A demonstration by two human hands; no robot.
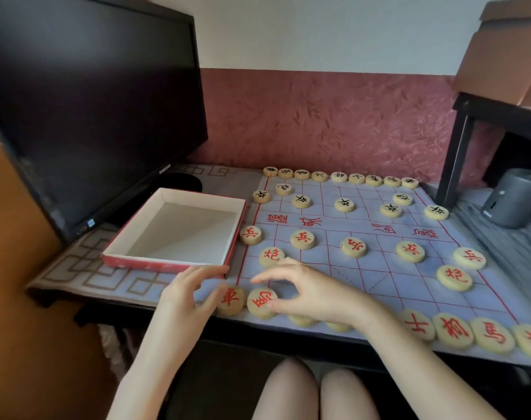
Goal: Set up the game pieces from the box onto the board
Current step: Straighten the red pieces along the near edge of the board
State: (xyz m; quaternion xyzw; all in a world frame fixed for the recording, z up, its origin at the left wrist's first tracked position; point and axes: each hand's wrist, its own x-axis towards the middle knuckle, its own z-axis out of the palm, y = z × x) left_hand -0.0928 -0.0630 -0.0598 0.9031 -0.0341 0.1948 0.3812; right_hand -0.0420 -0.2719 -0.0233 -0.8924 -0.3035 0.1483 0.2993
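Two hands work at the near left corner of the board (pixel 379 277). My left hand (pixel 185 294) is loose and wide, fingers spread and lightly bent and holding nothing, with the thumb tip at the left edge of the red chariot piece (pixel 231 300). My right hand (pixel 315 294) arches over the near row. Its thumb tip touches the right edge of the red horse piece (pixel 259 303) and the forefinger reaches out just past its far edge. I cannot tell whether that finger presses on it, so I cannot say the piece is pinched.

Both discs lie flat, side by side and almost touching. Being round, they have no long axis. The chariot's character stands nearly upright toward me, while the horse's is turned askew.

The board's long axis runs from me to the far wall, with the river lettering crossing it left to right. Black pieces (pixel 339 176) line the far edge. Red soldiers (pixel 302 239) stand in a row on my side of the river, with a red cannon (pixel 271 256) just far of my right hand. More red pieces (pixel 453 330) fill the near row at right.

Left of the board, the red box (pixel 167 263) sits open side up, its near corner beside my left fingers. A dark monitor (pixel 91 101) stands behind it.
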